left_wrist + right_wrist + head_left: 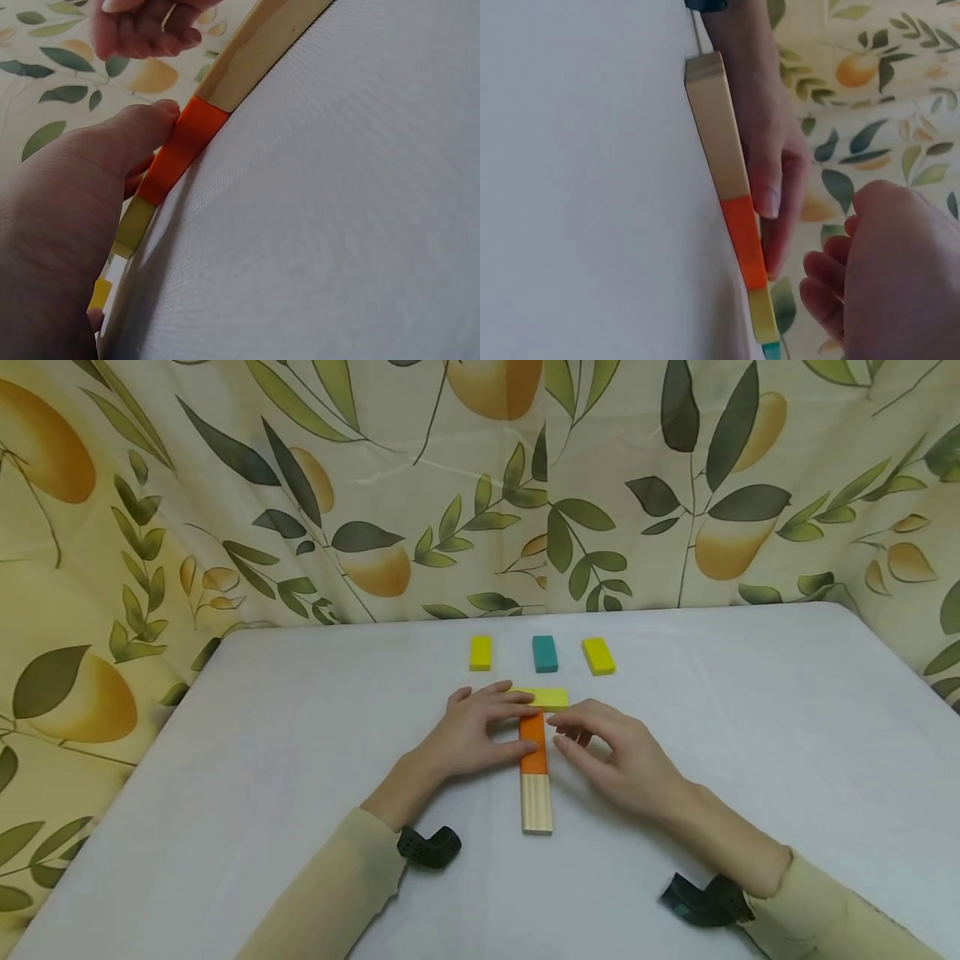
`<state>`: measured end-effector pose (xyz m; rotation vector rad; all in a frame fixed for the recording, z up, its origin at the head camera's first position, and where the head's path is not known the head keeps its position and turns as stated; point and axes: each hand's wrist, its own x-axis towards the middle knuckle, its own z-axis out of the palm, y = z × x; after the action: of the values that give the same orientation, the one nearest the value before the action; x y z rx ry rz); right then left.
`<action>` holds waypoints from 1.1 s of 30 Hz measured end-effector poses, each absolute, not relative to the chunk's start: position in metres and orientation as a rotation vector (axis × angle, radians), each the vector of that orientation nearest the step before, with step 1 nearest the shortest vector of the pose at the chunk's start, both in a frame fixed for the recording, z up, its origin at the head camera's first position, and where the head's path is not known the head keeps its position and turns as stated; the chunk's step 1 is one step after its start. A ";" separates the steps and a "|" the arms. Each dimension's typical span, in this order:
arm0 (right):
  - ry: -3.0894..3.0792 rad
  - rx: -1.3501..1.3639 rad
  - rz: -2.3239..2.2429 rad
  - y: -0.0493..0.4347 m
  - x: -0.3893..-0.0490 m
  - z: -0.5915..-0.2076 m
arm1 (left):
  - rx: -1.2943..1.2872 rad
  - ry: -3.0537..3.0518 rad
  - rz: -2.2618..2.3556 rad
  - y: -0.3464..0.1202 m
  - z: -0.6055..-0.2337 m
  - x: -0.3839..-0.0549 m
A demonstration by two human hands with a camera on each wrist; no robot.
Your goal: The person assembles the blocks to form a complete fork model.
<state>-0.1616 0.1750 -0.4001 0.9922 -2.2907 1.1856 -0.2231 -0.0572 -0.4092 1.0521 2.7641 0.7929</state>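
- Three oblong blocks formed a T on faintly ribbed white fabric (300, 793): a grained bare-wood block (537, 806), a smooth orange block (534, 762), a crosswise yellow block (553, 697).
- The left hand (476, 729) lay spread, thumb on the orange block, fingers over the yellow block.
- The right hand (628, 760), loosely curved, holding nothing, hovered just beside.

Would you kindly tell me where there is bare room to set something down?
The white table is bare left of the left grip, right of the right grip, and on the near side of the plain wood block. It is crowded mid-table: both grips are at or beside the orange block, with a crosswise yellow block just beyond.
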 end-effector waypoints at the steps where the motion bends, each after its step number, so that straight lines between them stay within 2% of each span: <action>1: -2.266 1.010 1.144 0.176 -0.164 -0.400 | 1.054 2.769 0.785 -0.058 -0.409 -0.223; 13: -2.276 1.033 1.044 0.181 -0.177 -0.411 | 1.015 2.768 0.820 -0.066 -0.410 -0.223; 23: -2.504 0.863 1.342 0.182 -0.169 -0.415 | 1.029 2.746 0.808 -0.061 -0.411 -0.223; 33: -2.511 1.069 1.401 0.182 -0.162 -0.407 | 1.056 2.759 0.810 -0.058 -0.408 -0.222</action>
<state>-0.1623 0.1824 -0.4065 1.0685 -2.5105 1.4009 -0.2217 -0.0582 -0.4078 1.0557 2.7589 0.8098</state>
